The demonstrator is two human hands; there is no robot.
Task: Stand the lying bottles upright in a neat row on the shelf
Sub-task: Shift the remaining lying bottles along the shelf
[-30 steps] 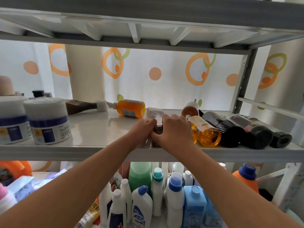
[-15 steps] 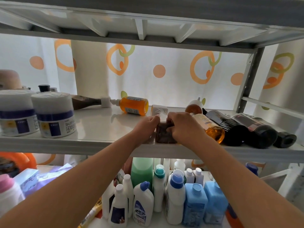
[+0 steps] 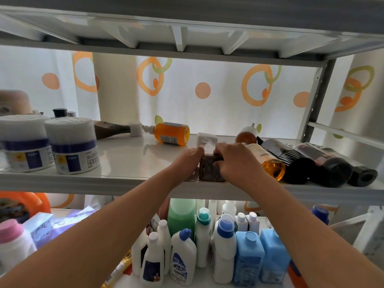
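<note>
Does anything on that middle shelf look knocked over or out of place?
Yes. Bottles lie on their sides: a brown bottle and an orange pump bottle at the back, an amber bottle and a ribbed black bottle on the right. Nothing looks spilled.

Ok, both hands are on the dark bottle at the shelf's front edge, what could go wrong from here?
1. The dark brown bottle sits at the front edge of the shelf; if it slips from the left hand and right hand while tipping up, it could fall onto the upright bottles below.
2. The right hand is close beside the lying amber bottle; a nudge might roll it toward the edge.
</note>
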